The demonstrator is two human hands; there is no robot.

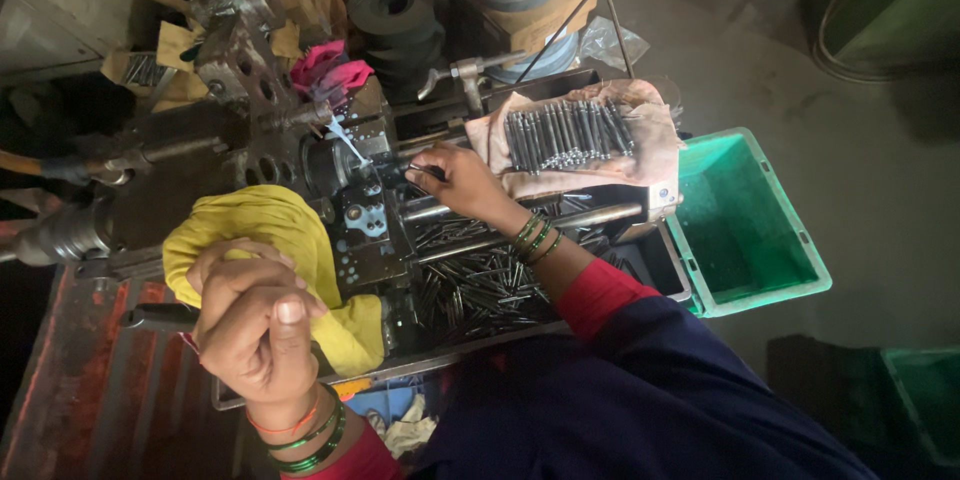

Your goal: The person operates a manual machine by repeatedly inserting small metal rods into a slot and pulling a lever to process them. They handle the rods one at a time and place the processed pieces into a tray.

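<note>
Nearest, the left hand (255, 315) closes its fingers around a dark lever handle (160, 316) beside a yellow cloth (270, 240). Beyond it, the right hand (462, 180) pinches a thin metal pin (425, 170) at the machine's chuck (335, 162), fingertips narrow. Loose pins fill the tray (480, 290) below; a neat row lies on a cloth (570, 135) farther off, with a green crate (745, 220) at the right. Fingers sit very near the chuck, so a slip or snagged cloth could catch them. Room is tight; only the crate side is open.
</note>
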